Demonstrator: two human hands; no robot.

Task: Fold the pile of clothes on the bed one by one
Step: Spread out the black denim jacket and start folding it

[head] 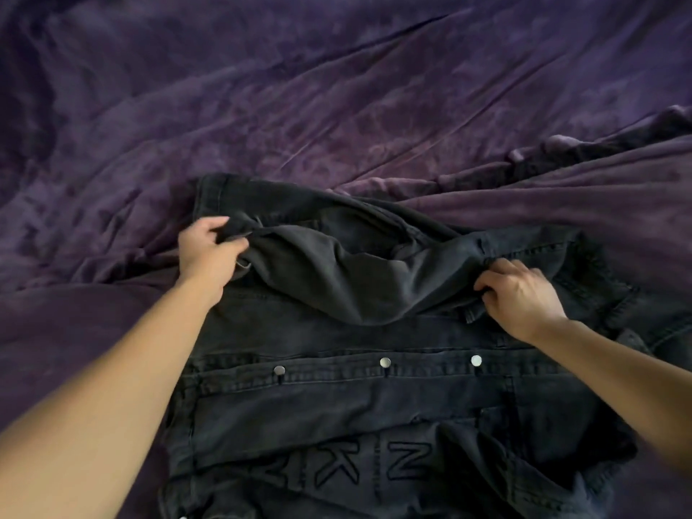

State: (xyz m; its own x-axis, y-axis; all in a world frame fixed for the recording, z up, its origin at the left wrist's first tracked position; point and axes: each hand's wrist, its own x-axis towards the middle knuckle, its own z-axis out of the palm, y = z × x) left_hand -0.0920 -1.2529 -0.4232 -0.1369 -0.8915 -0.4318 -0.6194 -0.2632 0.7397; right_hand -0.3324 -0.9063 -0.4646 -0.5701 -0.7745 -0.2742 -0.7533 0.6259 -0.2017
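Observation:
A black denim jacket (pixel 355 398) with silver snap buttons lies spread across the purple bed cover (pixel 299 106), near the front edge of the view. Raised letters show on its lower panel. A softer dark hood-like flap (pixel 337 271) is draped over the jacket's far side. My left hand (pixel 208 249) grips the left end of that flap, fingers curled round bunched fabric. My right hand (pixel 520 294) pinches the fabric edge at the flap's right end, close to the jacket's collar area.
Rumpled purple bedding covers the whole far half of the view, with a raised fold (pixel 599 174) at the right. No other clothes show in the frame.

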